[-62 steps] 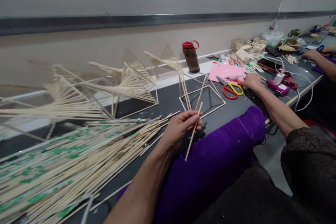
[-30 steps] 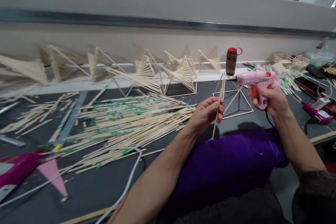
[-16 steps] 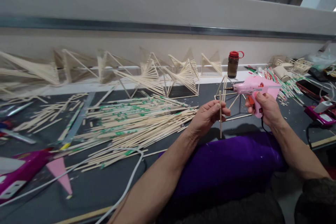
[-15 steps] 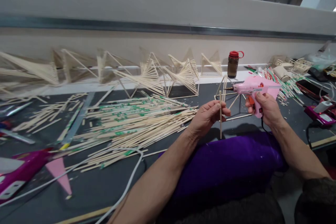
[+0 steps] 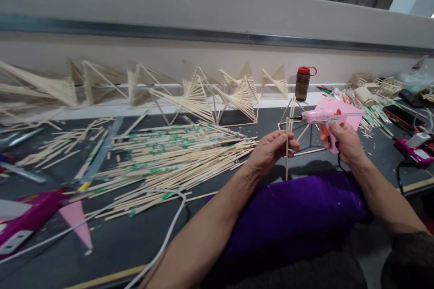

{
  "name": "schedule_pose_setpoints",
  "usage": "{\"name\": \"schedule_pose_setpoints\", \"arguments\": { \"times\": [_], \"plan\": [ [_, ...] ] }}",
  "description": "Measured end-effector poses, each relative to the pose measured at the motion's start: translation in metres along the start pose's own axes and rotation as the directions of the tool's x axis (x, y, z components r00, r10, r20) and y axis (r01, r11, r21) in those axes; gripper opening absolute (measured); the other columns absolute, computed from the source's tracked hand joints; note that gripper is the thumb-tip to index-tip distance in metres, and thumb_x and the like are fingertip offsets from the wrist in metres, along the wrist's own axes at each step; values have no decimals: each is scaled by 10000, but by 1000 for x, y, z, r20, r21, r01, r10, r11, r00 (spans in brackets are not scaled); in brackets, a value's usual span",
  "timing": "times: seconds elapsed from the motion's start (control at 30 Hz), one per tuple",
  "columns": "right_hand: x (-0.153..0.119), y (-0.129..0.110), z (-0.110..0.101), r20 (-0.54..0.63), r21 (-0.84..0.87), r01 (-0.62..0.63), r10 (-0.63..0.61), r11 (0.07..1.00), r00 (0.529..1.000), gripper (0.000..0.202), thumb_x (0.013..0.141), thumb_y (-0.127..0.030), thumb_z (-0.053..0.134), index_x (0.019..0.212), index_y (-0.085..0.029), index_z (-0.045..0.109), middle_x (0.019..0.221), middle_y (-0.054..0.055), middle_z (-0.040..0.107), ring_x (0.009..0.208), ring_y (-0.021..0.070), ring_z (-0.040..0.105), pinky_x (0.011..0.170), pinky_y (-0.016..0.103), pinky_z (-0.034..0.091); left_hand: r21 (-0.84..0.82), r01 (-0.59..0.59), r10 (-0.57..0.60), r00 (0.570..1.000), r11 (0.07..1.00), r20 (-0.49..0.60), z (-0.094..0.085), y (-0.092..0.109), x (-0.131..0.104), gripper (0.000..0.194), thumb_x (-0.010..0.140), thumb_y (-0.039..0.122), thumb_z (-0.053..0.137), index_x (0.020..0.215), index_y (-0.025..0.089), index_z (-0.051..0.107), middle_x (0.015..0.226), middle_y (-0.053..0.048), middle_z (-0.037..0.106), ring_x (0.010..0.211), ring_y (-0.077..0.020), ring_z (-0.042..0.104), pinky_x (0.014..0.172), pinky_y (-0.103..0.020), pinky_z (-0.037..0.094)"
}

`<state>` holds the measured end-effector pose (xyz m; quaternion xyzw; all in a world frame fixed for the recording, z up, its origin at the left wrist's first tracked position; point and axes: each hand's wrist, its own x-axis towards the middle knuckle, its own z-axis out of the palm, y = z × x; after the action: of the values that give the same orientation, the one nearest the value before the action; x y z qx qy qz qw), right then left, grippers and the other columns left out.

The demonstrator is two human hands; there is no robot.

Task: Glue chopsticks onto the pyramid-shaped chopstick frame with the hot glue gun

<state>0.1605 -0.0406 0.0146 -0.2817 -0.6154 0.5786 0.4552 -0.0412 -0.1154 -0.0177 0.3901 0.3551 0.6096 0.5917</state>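
Observation:
My left hand [image 5: 271,149] pinches a thin wooden stick [image 5: 287,162], which stands upright between thumb and fingers. My right hand [image 5: 344,140] is wrapped round the handle of a pink glue gun [image 5: 322,115]. The gun's dark nozzle points left, close to the stick's top end; whether they touch I cannot tell. Behind both hands, a small open frame of sticks [image 5: 303,133] stands on the dark table, partly hidden by the gun and my left hand.
Many loose sticks [image 5: 190,162] lie left of my hands. Twisted stick models [image 5: 237,99] line the wall. A red-capped bottle [image 5: 302,85] stands behind the gun. A white cable [image 5: 174,221] crosses the front left; a phone [image 5: 402,116] lies at right.
The whole view has shifted slightly. Both hands keep their grips, and the nozzle remains near the stick's top.

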Motion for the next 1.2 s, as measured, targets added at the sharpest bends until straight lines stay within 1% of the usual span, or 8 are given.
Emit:
{"name": "schedule_pose_setpoints", "arguments": {
  "times": [0.23, 0.47, 0.57, 0.7, 0.87, 1.0, 1.1, 1.2],
  "plan": [
    [0, 1, 1, 1, 1, 14, -14, 1000, 1000, 531, 656, -699, 730, 673, -189, 583, 580, 1, 604, 397, 84, 468, 370, 220, 358, 0, 2, -2, 1000, 1000, 0, 2, 1, -1, 295, 735, 419, 802, 847, 172, 687, 729, -32, 741, 655, -142, 684, 586, -249, 492],
    [1, 5, -1, 22, -29, 13, -13, 999, 1000, 511, 693, -692, 704, 695, -195, 588, 585, 2, 605, 405, 93, 465, 369, 225, 333, -3, -2, 2, 1000, 1000, 13, 0, 1, 0, 374, 702, 455, 828, 863, 155, 674, 729, -40, 736, 666, -155, 690, 584, -248, 496],
    [1, 6, -3, 40, -46, 19, -17, 999, 999, 506, 719, -689, 687, 684, -194, 588, 563, 3, 592, 400, 96, 453, 371, 229, 319, -3, -4, 4, 1000, 1000, 12, -1, 0, 1, 355, 718, 442, 816, 869, 154, 676, 738, -42, 738, 671, -154, 690, 587, -248, 495],
    [0, 5, -4, 44, -40, 21, -19, 999, 999, 507, 715, -685, 694, 650, -193, 589, 571, 11, 601, 402, 94, 451, 372, 230, 312, -12, 0, 0, 1000, 1000, -5, 0, 1, 0, 360, 706, 438, 825, 871, 152, 684, 741, -43, 738, 671, -153, 685, 589, -251, 490],
    [2, 6, -4, 21, -12, 34, -34, 999, 999, 477, 724, -654, 710, 674, -190, 609, 578, 7, 605, 398, 91, 456, 373, 226, 307, 2, 4, -4, 1000, 1000, -5, -1, 1, 0, 339, 724, 435, 806, 877, 158, 685, 741, -42, 732, 666, -154, 676, 603, -265, 490],
    [3, 8, -5, 40, -18, 33, -32, 999, 999, 468, 741, -648, 698, 687, -192, 606, 545, 4, 589, 397, 99, 455, 375, 227, 296, 11, 10, -10, 1000, 1000, -8, -1, 0, 0, 321, 735, 431, 797, 877, 163, 688, 747, -45, 733, 667, -155, 675, 604, -268, 489],
    [3, 8, -5, 42, -21, 32, -32, 999, 999, 473, 739, -651, 699, 678, -192, 598, 535, 5, 589, 391, 100, 454, 373, 227, 292, 0, 11, -11, 1000, 1000, -4, -1, 0, 0, 350, 713, 441, 817, 879, 159, 691, 741, -40, 735, 663, -152, 677, 589, -256, 488],
    [3, 8, -5, 37, -15, 28, -28, 999, 999, 479, 723, -652, 714, 677, -189, 598, 560, 11, 611, 387, 96, 458, 371, 225, 296, -23, 5, -4, 1000, 1000, 12, -1, 1, 1, 406, 661, 467, 857, 863, 154, 696, 716, -30, 735, 648, -144, 681, 560, -230, 488]
  ]
}}
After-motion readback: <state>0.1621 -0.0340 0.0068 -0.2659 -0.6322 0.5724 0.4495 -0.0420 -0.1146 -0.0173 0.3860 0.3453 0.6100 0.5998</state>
